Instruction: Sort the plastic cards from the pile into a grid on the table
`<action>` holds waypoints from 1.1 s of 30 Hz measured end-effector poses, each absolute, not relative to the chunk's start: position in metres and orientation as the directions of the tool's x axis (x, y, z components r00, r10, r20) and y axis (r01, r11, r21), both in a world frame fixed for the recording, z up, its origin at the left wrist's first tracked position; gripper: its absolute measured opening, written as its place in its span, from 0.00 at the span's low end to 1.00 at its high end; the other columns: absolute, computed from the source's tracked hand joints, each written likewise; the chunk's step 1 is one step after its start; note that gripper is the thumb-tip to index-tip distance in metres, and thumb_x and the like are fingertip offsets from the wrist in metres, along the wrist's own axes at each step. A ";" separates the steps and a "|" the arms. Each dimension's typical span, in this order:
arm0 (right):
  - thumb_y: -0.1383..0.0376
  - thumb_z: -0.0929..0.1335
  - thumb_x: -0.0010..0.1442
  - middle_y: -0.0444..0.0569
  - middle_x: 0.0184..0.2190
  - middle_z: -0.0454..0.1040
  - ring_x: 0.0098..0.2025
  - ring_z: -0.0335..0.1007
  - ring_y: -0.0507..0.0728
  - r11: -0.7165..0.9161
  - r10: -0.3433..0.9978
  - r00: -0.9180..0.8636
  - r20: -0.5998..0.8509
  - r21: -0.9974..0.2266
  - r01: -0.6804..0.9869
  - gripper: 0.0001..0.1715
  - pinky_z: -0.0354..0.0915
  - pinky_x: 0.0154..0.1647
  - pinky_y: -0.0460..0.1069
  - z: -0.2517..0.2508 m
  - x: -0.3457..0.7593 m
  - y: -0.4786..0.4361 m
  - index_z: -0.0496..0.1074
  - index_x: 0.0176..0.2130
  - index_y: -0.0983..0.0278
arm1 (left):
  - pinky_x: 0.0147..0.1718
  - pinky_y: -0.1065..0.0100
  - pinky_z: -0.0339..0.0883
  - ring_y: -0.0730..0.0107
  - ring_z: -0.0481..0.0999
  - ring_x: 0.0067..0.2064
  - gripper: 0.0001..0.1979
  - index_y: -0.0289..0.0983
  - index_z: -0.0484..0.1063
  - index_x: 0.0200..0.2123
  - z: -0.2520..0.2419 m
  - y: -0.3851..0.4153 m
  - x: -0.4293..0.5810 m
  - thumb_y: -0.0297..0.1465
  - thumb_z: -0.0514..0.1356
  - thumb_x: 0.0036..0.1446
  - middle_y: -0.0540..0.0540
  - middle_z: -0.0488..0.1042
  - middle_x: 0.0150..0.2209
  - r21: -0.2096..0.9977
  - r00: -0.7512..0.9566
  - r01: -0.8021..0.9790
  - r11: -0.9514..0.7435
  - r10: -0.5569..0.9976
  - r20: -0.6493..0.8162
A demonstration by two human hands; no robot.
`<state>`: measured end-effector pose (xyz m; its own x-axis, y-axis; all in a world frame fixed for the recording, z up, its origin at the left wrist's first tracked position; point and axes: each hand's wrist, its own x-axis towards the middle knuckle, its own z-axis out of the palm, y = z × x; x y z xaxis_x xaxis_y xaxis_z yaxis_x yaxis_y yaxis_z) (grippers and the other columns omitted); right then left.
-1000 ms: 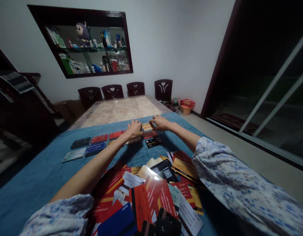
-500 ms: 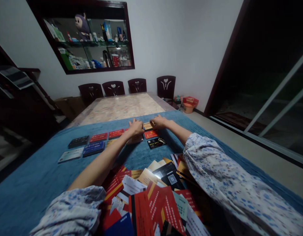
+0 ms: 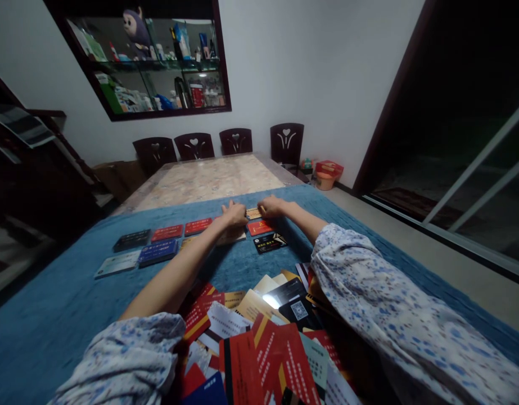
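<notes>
The left hand [image 3: 234, 215] and right hand [image 3: 272, 206], apart, fingers curled, grip impossible to tell, flank the yellow card [image 3: 253, 213] just beyond the red card [image 3: 260, 227], while the far-left wall cabinet [image 3: 170, 114] holds a plush toy [image 3: 136, 31].

1. Yellow rectangular card with dark print [image 3: 254, 213]: outermost of its column, between left hand [image 3: 235, 214] and right hand [image 3: 271, 206], ends partly covered.
2. Orange-red rectangular card [image 3: 260, 227]: flat, just nearer.
3. Black rectangular card lettered "VIP" [image 3: 268, 243]: flat, nearest of the three.
4. Blue rectangular card stack [image 3: 158, 252]: squared, farther left.
5. Multicoloured card heap [image 3: 267, 354]: loose, overlapping, askew, nearest the body.
</notes>
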<state>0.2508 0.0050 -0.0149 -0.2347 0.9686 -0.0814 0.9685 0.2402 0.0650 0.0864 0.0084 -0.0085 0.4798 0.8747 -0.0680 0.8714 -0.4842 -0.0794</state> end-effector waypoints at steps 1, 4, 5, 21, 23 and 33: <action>0.64 0.69 0.57 0.55 0.52 0.77 0.54 0.71 0.64 0.242 0.968 -0.236 -0.085 0.065 0.968 0.22 0.66 0.50 0.51 -0.015 0.250 0.007 0.76 0.52 0.61 | 0.52 0.44 0.60 0.40 0.62 0.58 0.19 0.34 0.78 0.46 -0.008 0.009 0.087 0.28 0.59 0.49 0.34 0.75 0.51 -0.082 0.478 0.872 -0.483 0.875 -0.073; 0.63 0.70 0.55 0.56 0.51 0.78 0.53 0.71 0.64 0.241 0.967 -0.234 -0.095 0.065 0.968 0.23 0.66 0.52 0.52 -0.016 0.249 0.014 0.76 0.51 0.61 | 0.53 0.42 0.59 0.41 0.62 0.59 0.21 0.35 0.77 0.48 -0.007 0.009 0.088 0.28 0.59 0.49 0.33 0.73 0.53 -0.093 0.473 0.873 -0.478 0.878 -0.079; 0.63 0.71 0.55 0.56 0.50 0.78 0.53 0.72 0.64 0.239 0.968 -0.232 -0.099 0.065 0.969 0.23 0.66 0.53 0.53 -0.016 0.248 0.015 0.77 0.51 0.61 | 0.54 0.42 0.59 0.42 0.62 0.59 0.21 0.36 0.77 0.48 -0.007 0.009 0.089 0.28 0.59 0.50 0.33 0.72 0.54 -0.099 0.468 0.874 -0.475 0.880 -0.081; 0.62 0.71 0.55 0.62 0.53 0.76 0.53 0.72 0.67 0.192 0.975 -0.187 -0.117 0.034 0.981 0.23 0.70 0.50 0.56 -0.010 0.233 0.010 0.78 0.50 0.64 | 0.57 0.41 0.56 0.41 0.62 0.60 0.19 0.35 0.78 0.46 -0.005 0.004 0.094 0.29 0.61 0.48 0.33 0.72 0.55 -0.089 0.433 0.893 -0.441 0.896 -0.098; 0.62 0.71 0.55 0.63 0.53 0.76 0.53 0.72 0.68 0.191 0.975 -0.186 -0.118 0.032 0.981 0.23 0.70 0.51 0.56 -0.008 0.233 0.008 0.78 0.50 0.64 | 0.57 0.41 0.56 0.41 0.62 0.61 0.19 0.35 0.77 0.46 -0.006 0.004 0.093 0.28 0.61 0.49 0.33 0.72 0.55 -0.088 0.434 0.893 -0.442 0.896 -0.100; 0.58 0.68 0.60 0.55 0.59 0.72 0.61 0.64 0.67 0.179 0.981 -0.175 -0.082 0.047 0.983 0.31 0.67 0.53 0.57 0.001 0.243 -0.005 0.68 0.62 0.55 | 0.56 0.42 0.55 0.43 0.58 0.63 0.26 0.38 0.69 0.58 -0.003 -0.003 0.085 0.28 0.57 0.54 0.34 0.68 0.59 -0.101 0.518 0.851 -0.515 0.855 0.006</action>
<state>0.2429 -0.0054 0.0012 -0.1749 0.9812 -0.0817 0.9827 0.1791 0.0474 0.0853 -0.0035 -0.0026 0.5178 0.8555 0.0062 0.8514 -0.5146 -0.1013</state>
